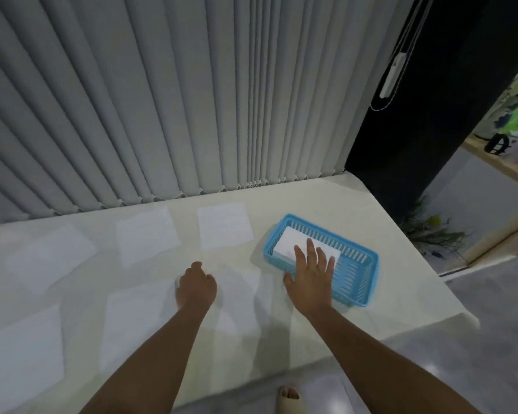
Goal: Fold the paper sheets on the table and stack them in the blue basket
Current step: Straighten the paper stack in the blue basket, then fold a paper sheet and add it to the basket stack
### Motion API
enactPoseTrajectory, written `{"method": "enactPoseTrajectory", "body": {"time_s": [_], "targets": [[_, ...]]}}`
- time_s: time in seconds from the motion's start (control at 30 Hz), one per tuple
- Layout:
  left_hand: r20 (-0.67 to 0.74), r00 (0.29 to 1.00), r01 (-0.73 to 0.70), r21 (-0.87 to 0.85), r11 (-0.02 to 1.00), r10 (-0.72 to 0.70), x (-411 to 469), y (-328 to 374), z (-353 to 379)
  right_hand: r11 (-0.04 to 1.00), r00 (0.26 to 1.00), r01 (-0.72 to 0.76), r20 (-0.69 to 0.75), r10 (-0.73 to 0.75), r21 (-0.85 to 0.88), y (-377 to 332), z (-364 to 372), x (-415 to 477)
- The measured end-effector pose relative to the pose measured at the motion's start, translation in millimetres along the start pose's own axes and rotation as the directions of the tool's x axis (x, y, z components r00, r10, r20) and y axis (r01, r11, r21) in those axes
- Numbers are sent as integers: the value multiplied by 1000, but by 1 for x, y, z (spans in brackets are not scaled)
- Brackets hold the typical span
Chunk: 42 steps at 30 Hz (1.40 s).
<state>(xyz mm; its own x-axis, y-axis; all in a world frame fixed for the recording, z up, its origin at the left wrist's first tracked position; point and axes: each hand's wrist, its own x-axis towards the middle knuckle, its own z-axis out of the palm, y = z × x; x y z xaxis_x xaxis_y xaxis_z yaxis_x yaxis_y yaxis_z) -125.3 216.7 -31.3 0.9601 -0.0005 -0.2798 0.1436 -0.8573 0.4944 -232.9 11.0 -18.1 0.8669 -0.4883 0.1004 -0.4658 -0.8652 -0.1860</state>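
The blue basket sits on the right part of the table with a folded white sheet lying in its far-left end. My right hand hovers flat over the basket's near-left rim, fingers spread, fingertips over the folded sheet, holding nothing. My left hand is curled with knuckles down at the right edge of a flat white sheet; whether it pinches the paper is unclear. Several more unfolded sheets lie on the table, such as one at the back middle and another left of it.
The pale table ends at the right and near edges. Grey vertical blinds hang right behind it. A foot in a sandal shows on the floor below. A dark wall and a plant stand at the right.
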Motion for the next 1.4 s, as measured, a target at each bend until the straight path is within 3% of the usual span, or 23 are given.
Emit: {"method": "enactPoseTrajectory", "body": {"time_s": [0.13,0.27,0.43,0.57,0.67,0.77,0.97,1.07,1.2,1.4], "targets": [[35,993,113,-73,991,-111,-14,-31,0,946,952,300,95,-290,-122,-29,6,28],[65,978,203,-93,975,-198,-34,-39,12,776,762,619,328,-558,-119,-58,17,57],[-5,953,303,-80,950,-304,-52,-23,35,612,570,785,492,-658,-92,-88,39,71],[-32,923,378,-125,917,-384,-46,-16,38,575,486,818,566,-666,-25,-102,58,74],[-1,919,390,-145,909,-394,-38,-20,35,631,475,773,606,-638,58,-105,69,79],[-12,941,336,-41,941,-337,-29,-26,23,675,489,729,603,-630,113,-111,72,83],[46,998,46,106,993,-51,-25,-37,2,720,507,659,579,-639,216,-131,63,95],[29,998,-65,146,987,61,-18,-38,-12,756,554,601,546,-629,260,-139,46,102],[-56,991,-121,74,990,125,-17,-39,-19,683,553,708,460,-695,180,-130,26,104],[93,936,-344,37,938,339,-38,-57,1,605,510,795,502,-699,35,-95,16,83]]}}
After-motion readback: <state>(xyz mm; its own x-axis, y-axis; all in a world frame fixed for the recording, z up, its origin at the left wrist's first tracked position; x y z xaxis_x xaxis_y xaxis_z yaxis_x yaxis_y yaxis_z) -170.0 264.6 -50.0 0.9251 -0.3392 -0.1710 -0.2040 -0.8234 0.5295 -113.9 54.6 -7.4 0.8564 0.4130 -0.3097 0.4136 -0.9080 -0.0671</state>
